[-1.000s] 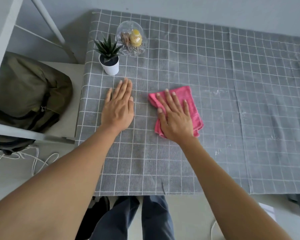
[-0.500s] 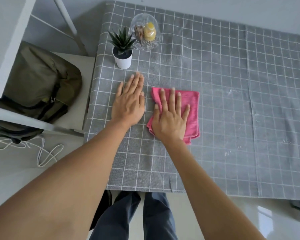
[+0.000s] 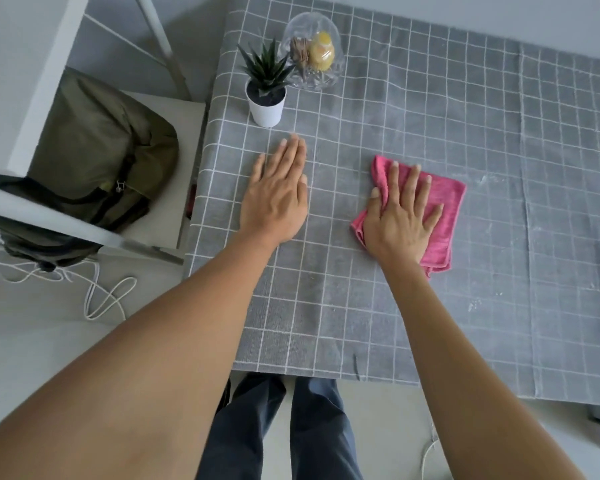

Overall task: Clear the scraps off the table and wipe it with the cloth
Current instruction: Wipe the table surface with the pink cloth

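Observation:
A folded pink cloth (image 3: pixel 444 209) lies on the grey checked tablecloth (image 3: pixel 465 116). My right hand (image 3: pixel 400 216) presses flat on the cloth with straight, spread fingers and covers its left half. To the left, my left hand (image 3: pixel 278 195) rests flat on the bare tablecloth, fingers straight and together, a gap between it and the cloth. Small white specks (image 3: pixel 487 180) and smears dot the tablecloth to the right of the cloth.
A small succulent in a white pot (image 3: pixel 266 98) stands just beyond my left hand, with a clear glass dome (image 3: pixel 312 53) over small items behind it. Left of the table, a green bag (image 3: pixel 97 157) sits on a white shelf. White cord lies on the floor (image 3: pixel 97 296).
My right hand slid the pink cloth to the right, away from my left hand, opening a gap between them. The left hand stayed flat in place.

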`<action>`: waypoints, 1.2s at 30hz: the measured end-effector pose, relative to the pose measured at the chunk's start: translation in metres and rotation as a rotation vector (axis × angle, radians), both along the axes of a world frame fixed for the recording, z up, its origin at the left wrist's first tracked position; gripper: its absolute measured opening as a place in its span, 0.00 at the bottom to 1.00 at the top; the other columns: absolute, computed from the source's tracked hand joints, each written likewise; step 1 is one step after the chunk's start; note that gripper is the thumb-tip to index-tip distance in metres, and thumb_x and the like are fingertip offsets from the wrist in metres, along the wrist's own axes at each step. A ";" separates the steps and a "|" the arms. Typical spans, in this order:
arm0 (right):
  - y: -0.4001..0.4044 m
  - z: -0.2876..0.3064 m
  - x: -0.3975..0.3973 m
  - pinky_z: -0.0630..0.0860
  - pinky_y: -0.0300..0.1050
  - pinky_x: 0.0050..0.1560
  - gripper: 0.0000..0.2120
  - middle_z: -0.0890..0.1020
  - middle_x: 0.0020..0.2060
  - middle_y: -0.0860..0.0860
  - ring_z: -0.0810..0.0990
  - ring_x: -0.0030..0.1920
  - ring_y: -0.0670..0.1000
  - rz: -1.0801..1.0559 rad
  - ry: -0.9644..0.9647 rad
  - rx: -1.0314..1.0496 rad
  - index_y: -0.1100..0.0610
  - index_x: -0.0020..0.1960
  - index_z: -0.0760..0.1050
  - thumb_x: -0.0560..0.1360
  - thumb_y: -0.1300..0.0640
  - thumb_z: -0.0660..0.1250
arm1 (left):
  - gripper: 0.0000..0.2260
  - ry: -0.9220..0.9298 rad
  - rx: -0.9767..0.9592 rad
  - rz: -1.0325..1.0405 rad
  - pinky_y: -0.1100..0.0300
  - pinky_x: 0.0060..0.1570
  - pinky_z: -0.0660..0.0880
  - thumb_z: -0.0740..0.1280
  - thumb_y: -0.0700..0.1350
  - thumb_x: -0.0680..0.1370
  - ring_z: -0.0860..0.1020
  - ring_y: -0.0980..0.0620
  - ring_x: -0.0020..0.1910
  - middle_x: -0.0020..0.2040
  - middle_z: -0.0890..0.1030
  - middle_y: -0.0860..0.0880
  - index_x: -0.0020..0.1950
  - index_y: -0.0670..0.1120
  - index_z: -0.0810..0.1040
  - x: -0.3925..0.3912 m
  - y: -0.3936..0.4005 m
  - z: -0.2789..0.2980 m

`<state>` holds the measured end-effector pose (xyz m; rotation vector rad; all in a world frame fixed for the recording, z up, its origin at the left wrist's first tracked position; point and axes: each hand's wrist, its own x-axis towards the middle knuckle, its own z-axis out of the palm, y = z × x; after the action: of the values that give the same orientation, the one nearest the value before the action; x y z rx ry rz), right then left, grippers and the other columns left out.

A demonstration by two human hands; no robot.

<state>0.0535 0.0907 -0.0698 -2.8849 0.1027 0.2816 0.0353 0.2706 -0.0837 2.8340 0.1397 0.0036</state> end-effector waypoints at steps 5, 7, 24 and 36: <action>0.035 -0.001 -0.014 0.33 0.59 0.73 0.26 0.39 0.77 0.48 0.37 0.77 0.51 0.233 -0.019 -0.034 0.43 0.77 0.38 0.81 0.42 0.40 | 0.24 0.019 0.005 -0.014 0.52 0.76 0.42 0.44 0.48 0.83 0.44 0.54 0.77 0.79 0.45 0.50 0.78 0.46 0.45 0.001 -0.001 0.002; 0.029 0.000 -0.014 0.34 0.58 0.74 0.25 0.41 0.78 0.47 0.38 0.77 0.50 0.291 -0.022 -0.013 0.42 0.77 0.40 0.82 0.42 0.40 | 0.24 0.011 0.001 -0.020 0.52 0.76 0.43 0.45 0.48 0.83 0.45 0.54 0.77 0.79 0.46 0.50 0.78 0.46 0.46 0.000 -0.001 0.003; 0.005 0.003 -0.021 0.33 0.59 0.73 0.25 0.38 0.77 0.46 0.36 0.76 0.49 0.279 -0.007 -0.026 0.42 0.77 0.37 0.81 0.42 0.38 | 0.24 0.018 0.020 -0.009 0.52 0.76 0.43 0.45 0.47 0.83 0.46 0.53 0.77 0.79 0.47 0.50 0.78 0.46 0.46 0.001 -0.002 0.003; -0.096 0.004 0.011 0.36 0.57 0.75 0.24 0.43 0.78 0.45 0.40 0.77 0.48 0.187 0.002 -0.005 0.40 0.77 0.42 0.82 0.43 0.40 | 0.23 0.065 0.042 -0.015 0.51 0.76 0.41 0.44 0.47 0.83 0.44 0.53 0.77 0.79 0.45 0.50 0.78 0.46 0.44 0.002 -0.003 0.005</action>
<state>0.0645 -0.0058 -0.0654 -2.9022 -0.1678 0.3178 0.0378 0.2674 -0.0788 2.8778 0.1345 -0.0894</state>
